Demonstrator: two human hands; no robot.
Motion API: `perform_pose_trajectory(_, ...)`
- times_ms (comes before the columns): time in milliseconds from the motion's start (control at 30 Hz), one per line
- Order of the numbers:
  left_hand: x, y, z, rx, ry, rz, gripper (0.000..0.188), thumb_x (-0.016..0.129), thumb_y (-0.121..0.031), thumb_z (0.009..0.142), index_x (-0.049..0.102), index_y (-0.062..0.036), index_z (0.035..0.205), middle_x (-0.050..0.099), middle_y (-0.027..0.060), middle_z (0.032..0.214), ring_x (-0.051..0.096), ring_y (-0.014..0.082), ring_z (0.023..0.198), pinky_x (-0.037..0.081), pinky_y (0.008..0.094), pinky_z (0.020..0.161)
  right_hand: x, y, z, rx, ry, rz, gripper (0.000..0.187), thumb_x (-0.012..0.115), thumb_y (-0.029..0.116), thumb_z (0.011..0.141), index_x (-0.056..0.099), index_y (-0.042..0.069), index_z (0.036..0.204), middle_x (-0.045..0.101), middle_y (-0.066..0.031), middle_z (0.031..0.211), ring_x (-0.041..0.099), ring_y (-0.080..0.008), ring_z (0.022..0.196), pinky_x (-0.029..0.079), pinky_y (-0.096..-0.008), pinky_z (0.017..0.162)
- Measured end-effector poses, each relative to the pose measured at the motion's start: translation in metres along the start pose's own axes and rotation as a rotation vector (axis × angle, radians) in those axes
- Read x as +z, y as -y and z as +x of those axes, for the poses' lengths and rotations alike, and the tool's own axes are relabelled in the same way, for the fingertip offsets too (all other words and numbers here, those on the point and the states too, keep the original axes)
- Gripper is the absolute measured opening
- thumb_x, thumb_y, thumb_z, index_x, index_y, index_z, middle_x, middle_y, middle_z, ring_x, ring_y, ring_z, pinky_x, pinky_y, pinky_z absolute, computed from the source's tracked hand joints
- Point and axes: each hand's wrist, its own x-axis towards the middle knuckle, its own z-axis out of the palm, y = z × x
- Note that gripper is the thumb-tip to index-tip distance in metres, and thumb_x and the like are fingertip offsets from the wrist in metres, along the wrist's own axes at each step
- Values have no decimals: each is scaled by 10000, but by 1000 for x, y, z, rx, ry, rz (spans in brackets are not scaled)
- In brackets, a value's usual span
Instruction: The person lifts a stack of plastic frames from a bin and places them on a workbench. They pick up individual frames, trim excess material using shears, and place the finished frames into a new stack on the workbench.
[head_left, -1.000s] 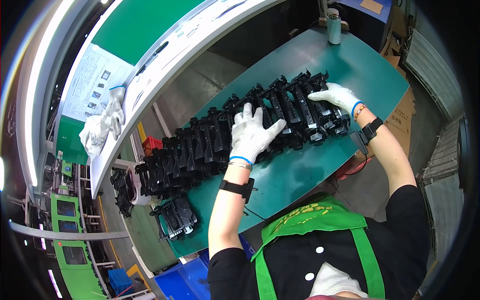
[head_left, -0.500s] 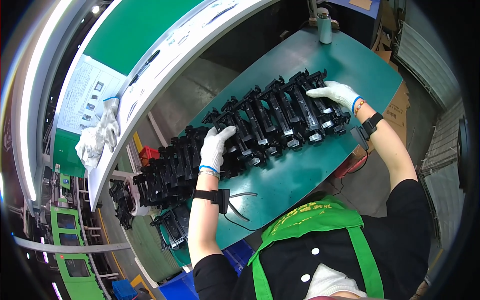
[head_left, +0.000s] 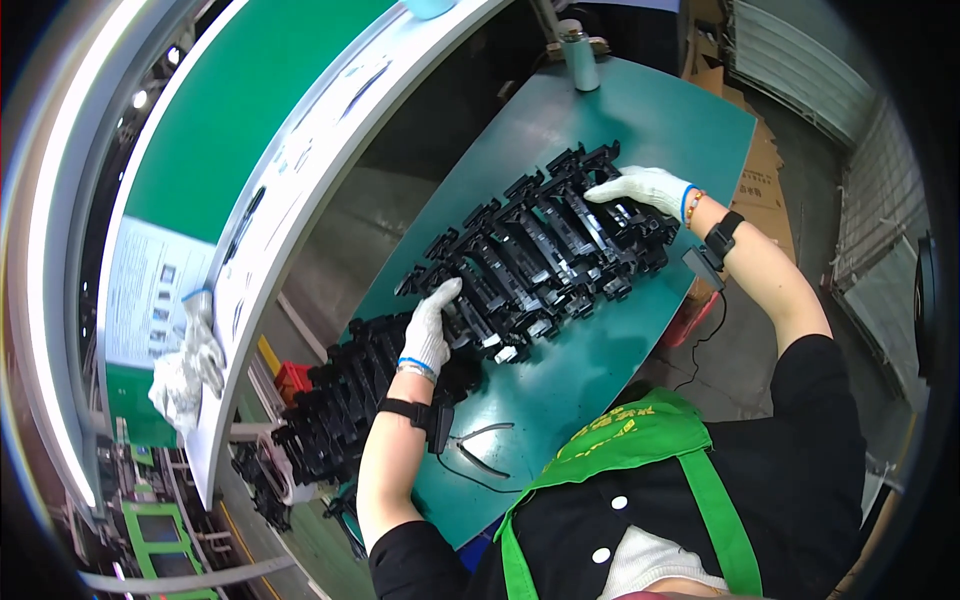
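Note:
A row of long black plastic frames (head_left: 535, 250), standing side by side, lies across the green tabletop between my hands. My left hand (head_left: 430, 325), in a white glove, clasps the left end of the row, thumb on top. At the right end my right hand (head_left: 648, 188), also gloved, grips the outermost frames with its thumb laid over them. The other fingers of both hands are mostly hidden. Left of my left hand, a second group of black plastic frames (head_left: 335, 405) is packed close together, partly behind my wrist.
A hand tool with two thin curved handles (head_left: 485, 450) lies near my left forearm. At the table's (head_left: 690, 120) far edge stands a pale bottle (head_left: 580, 60). A white shelf (head_left: 330, 140) curves along the left, with white gloves (head_left: 190, 365) on it. Cardboard (head_left: 765, 190) lies beyond the right edge.
The view has turned and shifted, so the table and bottle appear farther left. Both hands stay at the ends of the row, which looks slightly more compact. More of the curved-handled tool shows.

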Motion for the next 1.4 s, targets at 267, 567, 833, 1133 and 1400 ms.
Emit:
perform_pose_trajectory(267,-9,1,9,-13,-123,164,194,759,-263,866,721,-103,970,546,-1,780,596,160,630,554,338,554,4,18,-16,54,-70,-79,839,856,573,735,704,-55,1271,664,-259,1340,598,-319,1301,455,-371,1090)
perform_pose_trajectory(567,-23,-6,32,-55,-43,69,190,789,-258,865,722,-108,962,565,-1,771,625,172,610,550,339,521,4,29,-20,144,-148,-294,827,787,657,721,752,-64,1125,730,-233,1197,689,-351,1114,526,-387,967)
perform_pose_trajectory(833,-20,-5,28,-103,-8,-32,304,785,-274,918,692,-107,1154,602,-5,837,666,173,667,606,372,578,4,23,-8,182,-37,-283,836,789,686,733,746,-50,1126,743,-202,1131,714,-313,1036,548,-388,918)
perform_pose_trajectory(1133,-26,-9,32,-154,87,47,202,670,-192,982,669,-94,1159,745,74,1069,762,236,923,666,398,802,20,30,-15,83,6,46,708,849,583,761,779,-5,1149,745,-163,1181,704,-242,1068,527,-341,964)
perform_pose_trajectory(1400,0,-4,11,-88,-20,251,323,746,-351,883,734,-150,1136,617,-34,793,579,125,629,462,261,553,32,20,-4,26,-8,274,433,910,361,780,820,36,1050,789,-81,1045,728,-168,903,565,-298,852)
